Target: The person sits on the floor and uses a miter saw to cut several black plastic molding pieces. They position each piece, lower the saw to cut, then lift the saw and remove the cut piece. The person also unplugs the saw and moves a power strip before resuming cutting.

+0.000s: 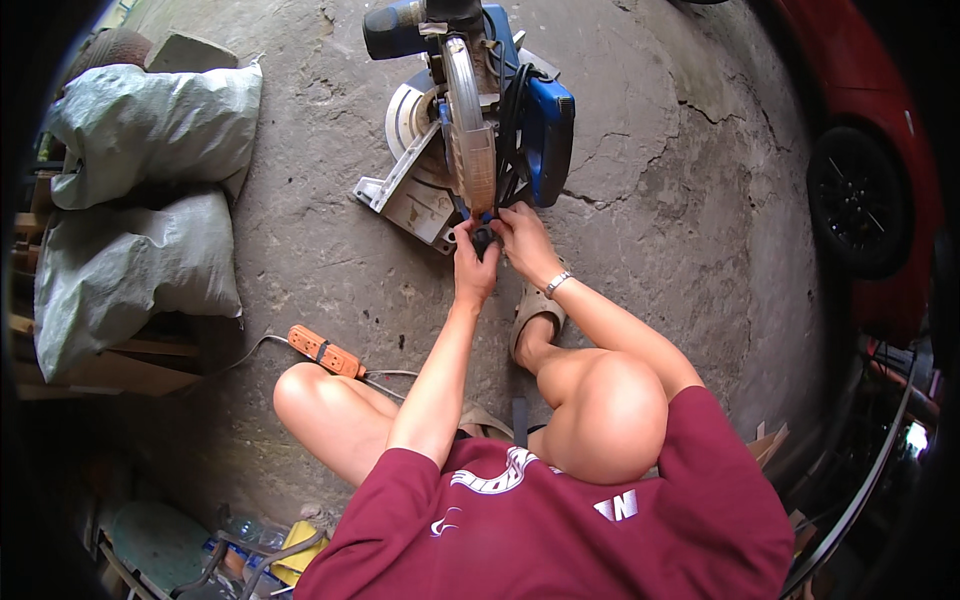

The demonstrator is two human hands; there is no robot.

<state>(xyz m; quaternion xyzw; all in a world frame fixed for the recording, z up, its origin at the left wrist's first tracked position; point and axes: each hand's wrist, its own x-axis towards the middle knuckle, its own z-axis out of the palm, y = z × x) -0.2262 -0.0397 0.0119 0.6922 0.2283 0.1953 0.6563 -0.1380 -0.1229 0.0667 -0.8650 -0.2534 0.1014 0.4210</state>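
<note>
1. A blue mitre saw (470,120) sits on the cracked concrete floor (660,200), its round blade guard running straight toward the person who squats in front of it.
2. Both hands meet at the near end of the saw, on a small black knob (482,238) at the front of its grey base (415,200).
3. The left hand (472,262) is closed around the knob from the left, fingers curled tight on it.
4. The right hand (522,238) comes in from the right and pinches the same knob, fingertips pressed against it and touching the left hand; a metal bracelet (557,283) rings that wrist.
5. A black cable (510,130) loops over the saw's right side, against the blue housing.
6. An orange power strip (325,350) lies on the floor to the near left of the saw, beside the person's left knee (300,390), with a pale cord trailing from each end.
7. Two bulging grey-white woven sacks (140,200) are stacked well to the left of the saw, resting on wooden planks (110,365).
8. To the right of the saw, well apart, stands a red car (880,120), one black wheel (860,200) in view.
9. The person wears a maroon shirt (560,520) with white print, and the right foot, in a tan sandal (535,310), is planted just below the hands, near the saw's front.
10. Farthest from the saw, behind the person's left side, is dim clutter including something yellow (295,550); I cannot tell what it is.
</note>
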